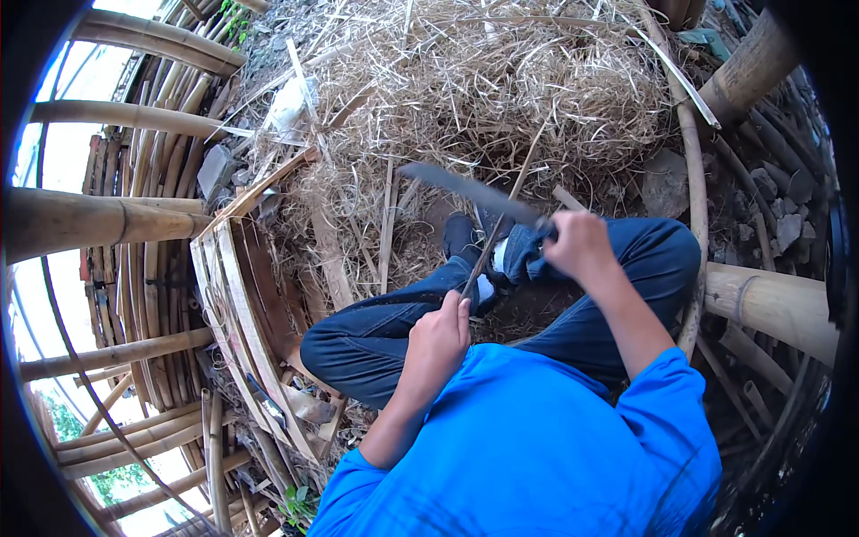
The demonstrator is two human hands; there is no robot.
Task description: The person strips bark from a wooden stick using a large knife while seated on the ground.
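Knife (470, 192) in right hand (580, 243) (left hand (440, 340) on strip (488, 251))

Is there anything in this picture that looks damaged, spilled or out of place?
Nothing is clearly damaged. The ground ahead is buried under a loose heap of shavings. The right hand holds a long knife across a thin strip gripped by the left hand.

Shirt (537, 438) bright blue, plain, lower centre. Jeans (385, 331) dark blue, mid frame. Shoes (461, 237) black w/ white socks. Knife (470, 190) blade dull grey, centre. Shavings (501, 80) pale straw-yellow, top. Bamboo poles (98, 219) tan-brown, left side. Leaves (300, 506) green, bottom.
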